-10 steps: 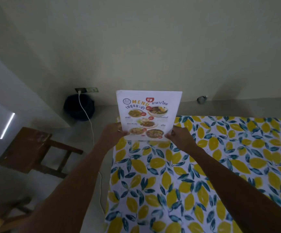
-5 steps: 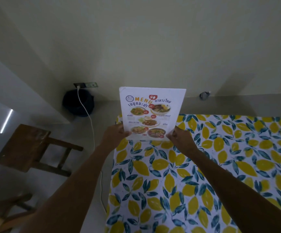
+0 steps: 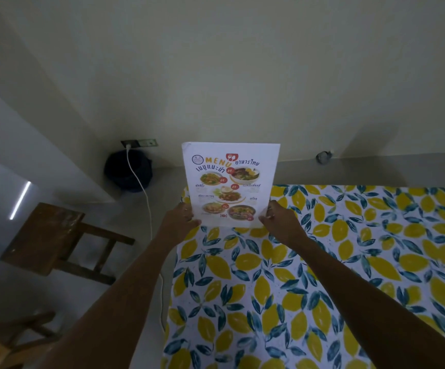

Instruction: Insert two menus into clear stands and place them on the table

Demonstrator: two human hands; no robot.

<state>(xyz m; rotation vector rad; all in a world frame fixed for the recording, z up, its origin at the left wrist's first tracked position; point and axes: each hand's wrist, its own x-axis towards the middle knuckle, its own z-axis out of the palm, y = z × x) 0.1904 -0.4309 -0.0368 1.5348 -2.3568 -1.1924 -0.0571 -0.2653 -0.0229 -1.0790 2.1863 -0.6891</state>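
A white menu [image 3: 230, 182] printed with food pictures stands upright at the far left corner of the table [image 3: 349, 249], which wears a lemon-patterned cloth. My left hand [image 3: 180, 222] grips the menu's lower left edge and my right hand [image 3: 279, 222] grips its lower right edge. The menu's bottom edge meets the cloth. Whether a clear stand surrounds the sheet I cannot tell. No second menu or stand is in view.
A wooden chair [image 3: 56, 235] stands on the floor to the left of the table. A dark bin [image 3: 128, 171] sits by the wall below a socket, and a white cable [image 3: 146, 209] runs down along the table's left edge.
The menu with both hands on it has shifted slightly and now sits a little more square to me; the camera has also moved a bit.
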